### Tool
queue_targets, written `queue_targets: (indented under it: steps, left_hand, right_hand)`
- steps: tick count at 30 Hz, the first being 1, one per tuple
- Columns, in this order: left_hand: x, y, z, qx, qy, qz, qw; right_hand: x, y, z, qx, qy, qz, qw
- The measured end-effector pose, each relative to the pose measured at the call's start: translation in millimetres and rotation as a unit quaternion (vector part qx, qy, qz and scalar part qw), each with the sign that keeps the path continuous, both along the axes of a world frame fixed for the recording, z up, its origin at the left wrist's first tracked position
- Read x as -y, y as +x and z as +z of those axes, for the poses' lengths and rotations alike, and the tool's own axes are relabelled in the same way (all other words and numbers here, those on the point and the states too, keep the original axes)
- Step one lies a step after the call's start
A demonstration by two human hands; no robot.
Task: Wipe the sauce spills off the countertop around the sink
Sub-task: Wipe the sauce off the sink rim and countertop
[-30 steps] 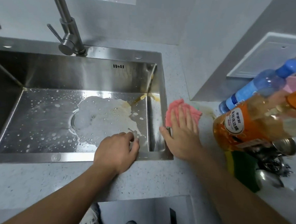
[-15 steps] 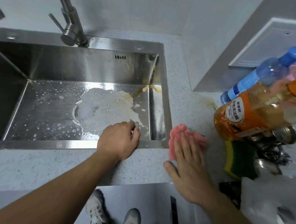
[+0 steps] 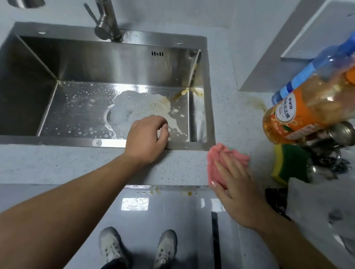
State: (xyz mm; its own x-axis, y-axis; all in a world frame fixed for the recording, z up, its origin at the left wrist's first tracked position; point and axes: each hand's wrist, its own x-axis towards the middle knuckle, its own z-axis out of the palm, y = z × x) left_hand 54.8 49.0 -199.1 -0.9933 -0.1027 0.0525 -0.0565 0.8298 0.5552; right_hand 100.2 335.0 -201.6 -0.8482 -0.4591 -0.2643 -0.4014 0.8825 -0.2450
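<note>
At the left we see the steel sink (image 3: 48, 141) set into the pale speckled countertop (image 3: 68, 165), its faucet (image 3: 105, 17) rising from the back rim and a patch of white foam (image 3: 137, 105) tinged brown lying on the basin floor. The left hand (image 3: 146, 137) rests on the sink's front rim near its right corner, fingers curled over the edge into the basin and holding onto that rim. Just right of the sink's front right corner, near the countertop's front edge, lies the pink cloth (image 3: 216, 157) — the right hand (image 3: 237, 184) presses it down flat, fingers straight and together, not gripping. Further back along the countertop a brownish sauce stain (image 3: 254, 102) shows beside the wall corner, just left of an orange dish-soap bottle (image 3: 309, 112). A blue-capped bottle (image 3: 324, 59) stands behind that one, and a yellow-and-green sponge (image 3: 288, 164) lies in front of it — near the cloth, though not touching it.
</note>
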Motion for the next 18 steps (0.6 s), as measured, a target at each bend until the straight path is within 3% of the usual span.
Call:
queue_targets:
  steps: [4,7,11,13,18]
  left_hand:
    - [43.3,47.3,-7.3,0.013,-0.095,0.047,0.994]
    - [63.8,73.2,-20.5,0.03,-0.118,0.042,0.992]
    - [65.0,76.9,-23.6,-0.012,-0.086,0.046,0.995]
    - [66.8,78.4,-22.1,-0.033,-0.055,0.063,0.996]
    - [70.8,79.4,-18.8,-0.039,0.013,0.071,0.997]
  right_hand:
    - [17.2,-10.1,-13.6,-0.042,0.059,-0.054,0.996]
    - [63.1,-4.1,-19.8,-0.05,0.092,-0.078,0.991]
    - [167.6,-2.2,-19.6,-0.071,0.021,0.076,0.994]
    - [165.8,-3.6,-20.4,-0.072,0.016,0.115,0.991]
    - [87.5,-8.0,-18.8,-0.081,0.05,-0.101,0.99]
